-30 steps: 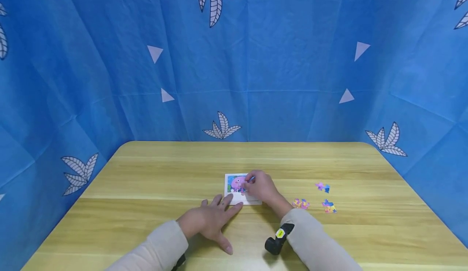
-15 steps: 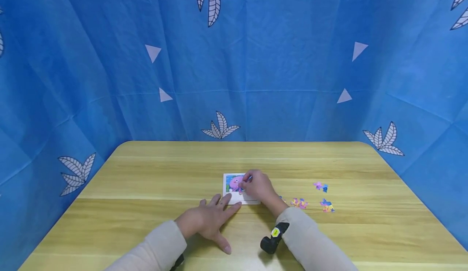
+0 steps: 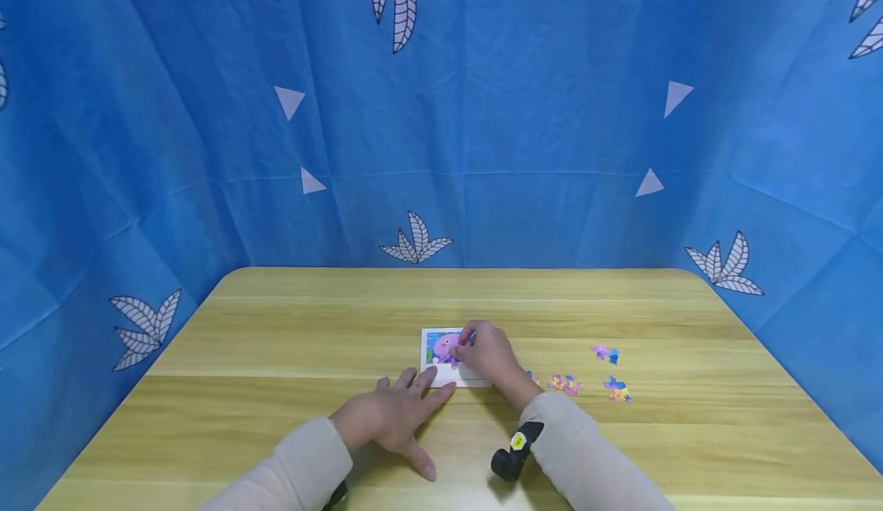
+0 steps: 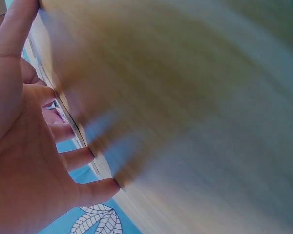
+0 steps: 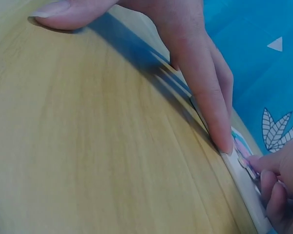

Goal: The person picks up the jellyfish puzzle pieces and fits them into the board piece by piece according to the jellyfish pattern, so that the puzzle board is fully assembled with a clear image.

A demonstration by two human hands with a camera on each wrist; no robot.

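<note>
A small white-framed jigsaw puzzle board (image 3: 444,374) lies on the table in the head view, its upper part showing a pink cartoon picture and its lower part bare white. My left hand (image 3: 396,417) is spread low, with fingertips touching the board's near-left edge. Over the board's right half, my right hand (image 3: 487,352) has its thumb and fingers curled together, pinching a puzzle piece against the picture; the fingers hide most of that piece. In the right wrist view, my right hand (image 5: 284,183) meets the board (image 5: 244,190) at the pink part.
Loose jigsaw pieces lie right of the board: a pink-and-blue group (image 3: 605,354), a blue-and-yellow group (image 3: 617,389), and a pink-and-yellow group (image 3: 565,384). Another bit shows beside the right wrist. Behind the wooden table (image 3: 310,319) hangs a blue patterned curtain (image 3: 552,113).
The head view has shifted slightly. The right forearm has moved a little left, uncovering a piece by the wrist. Both hands otherwise keep their places on the board.
</note>
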